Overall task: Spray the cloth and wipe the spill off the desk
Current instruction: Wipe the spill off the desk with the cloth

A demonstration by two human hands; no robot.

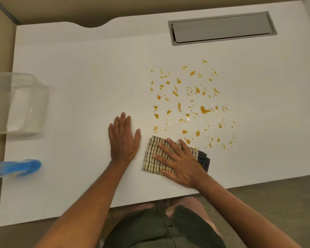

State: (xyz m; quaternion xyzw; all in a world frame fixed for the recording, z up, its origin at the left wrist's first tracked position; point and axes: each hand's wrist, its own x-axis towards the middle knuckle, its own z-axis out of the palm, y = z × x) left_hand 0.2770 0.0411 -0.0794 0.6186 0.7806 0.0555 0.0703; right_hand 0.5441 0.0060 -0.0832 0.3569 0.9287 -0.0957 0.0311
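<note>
Dozens of amber drops make up the spill point(191, 104), scattered over the white desk point(79, 86) just beyond my cloth point(155, 156), with the nearest few touching or nearly touching its far edge. My right hand point(179, 161) lies flat on the folded striped cloth, fingers spread and pressing down rather than gripping; my left hand point(123, 138) rests open and empty on the bare desk just beside it, bracing me. The blue spray bottle point(16, 169) lies well apart at the left edge, below a clear tub point(18, 102), so I judge the spraying finished and the wiping about to start. To do it well I should keep the palm weight even across the cloth, push forward and to the right through the drops in overlapping passes, and gather toward the middle instead of smearing outward. Drops this beaded may just slide ahead of the fold, so slow strokes will serve better. Turning the cloth to a clean face once it yellows should avoid streaks. I would stay clear of the grey hatch point(222, 27) at the back.
</note>
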